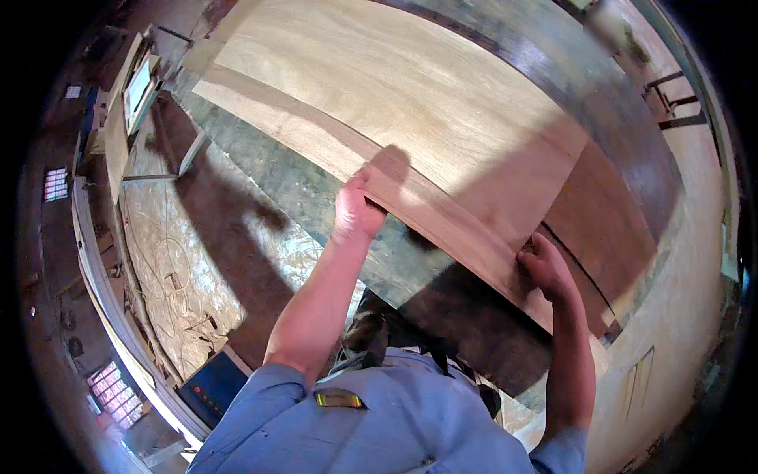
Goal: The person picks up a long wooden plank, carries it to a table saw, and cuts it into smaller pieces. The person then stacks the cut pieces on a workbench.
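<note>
A long, thin wood strip [454, 225] lies slantwise along the near edge of a large pale plywood sheet [379, 87]. My left hand [359, 209] is closed on the strip's near edge around its middle, thumb on top and fingers hidden below. Farther right, my right hand [549, 268] grips the strip near its right end, beside the sheet's corner; shadow hides part of its fingers. Both pieces rest on a dark, worn tabletop [284, 186].
A reddish-brown board [604, 213] lies at the right of the sheet. On the left stand a wooden frame [189, 154] and a dark blue panel [215, 391]. Thin cords [170, 276] lie on the stained floor. A dark rack [679, 103] is at the far right.
</note>
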Demonstrator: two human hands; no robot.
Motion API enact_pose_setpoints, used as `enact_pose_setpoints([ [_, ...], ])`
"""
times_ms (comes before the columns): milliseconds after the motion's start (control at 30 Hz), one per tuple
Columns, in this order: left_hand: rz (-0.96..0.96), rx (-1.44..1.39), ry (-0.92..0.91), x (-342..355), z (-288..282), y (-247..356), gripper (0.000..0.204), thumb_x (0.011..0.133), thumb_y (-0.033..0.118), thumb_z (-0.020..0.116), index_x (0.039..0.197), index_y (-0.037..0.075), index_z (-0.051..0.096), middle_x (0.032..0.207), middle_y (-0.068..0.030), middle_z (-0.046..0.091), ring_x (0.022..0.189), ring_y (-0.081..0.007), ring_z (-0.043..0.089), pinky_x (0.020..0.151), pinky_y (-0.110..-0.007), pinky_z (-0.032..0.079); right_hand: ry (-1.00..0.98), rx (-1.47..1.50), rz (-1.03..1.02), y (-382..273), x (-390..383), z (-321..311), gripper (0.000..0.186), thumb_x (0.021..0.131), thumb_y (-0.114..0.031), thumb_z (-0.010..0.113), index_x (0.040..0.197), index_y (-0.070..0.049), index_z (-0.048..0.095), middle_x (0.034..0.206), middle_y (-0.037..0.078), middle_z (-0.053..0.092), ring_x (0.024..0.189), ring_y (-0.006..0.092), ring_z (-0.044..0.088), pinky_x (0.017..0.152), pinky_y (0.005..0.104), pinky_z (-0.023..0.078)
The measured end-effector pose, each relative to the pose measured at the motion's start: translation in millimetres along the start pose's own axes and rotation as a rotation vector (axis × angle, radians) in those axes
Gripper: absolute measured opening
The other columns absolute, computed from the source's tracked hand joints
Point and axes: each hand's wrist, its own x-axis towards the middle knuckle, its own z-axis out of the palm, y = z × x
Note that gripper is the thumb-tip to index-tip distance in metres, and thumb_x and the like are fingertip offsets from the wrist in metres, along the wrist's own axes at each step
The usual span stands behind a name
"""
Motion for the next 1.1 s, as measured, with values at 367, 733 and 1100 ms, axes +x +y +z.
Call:
enact_pose_setpoints([
  [367,0.038,-0.010,-0.027,-29,-30,11,0.039,0.092,0.022,0.050,0.126,0.002,0.050,0.130,-0.0108,0.051,0.122,-0.0265,0.045,0.108,-0.039,0.032,0.108,-0.021,-0.016,14,-18,13,0.036,0.081,-0.009,0.062,0.114,0.002,0.054,0.095,0.009,0.063,0.087,0.0178,0.060,0.080,0.0310,0.048],
  [733,0.112,-0.077,-0.162,-44,-20,12,0.071,0.091,0.049,0.050,0.142,0.007,0.027,0.144,-0.0132,0.034,0.132,-0.0342,0.032,0.110,-0.052,0.022,0.302,-0.415,-0.391,8,-68,39,0.018,0.086,-0.016,0.060,0.097,-0.003,0.066,0.092,0.017,0.062,0.087,0.0361,0.061,0.076,0.0396,0.050],
  [1100,0.310,0.075,0.032,-24,-32,1,0.022,0.096,0.032,0.048,0.080,0.016,0.051,0.072,0.0032,0.048,0.068,-0.0122,0.048,0.061,-0.029,0.041,0.359,-0.363,-0.458,25,-49,40,0.016,0.085,-0.016,0.060,0.091,-0.002,0.064,0.086,0.018,0.062,0.082,0.0374,0.060,0.073,0.0415,0.049],
])
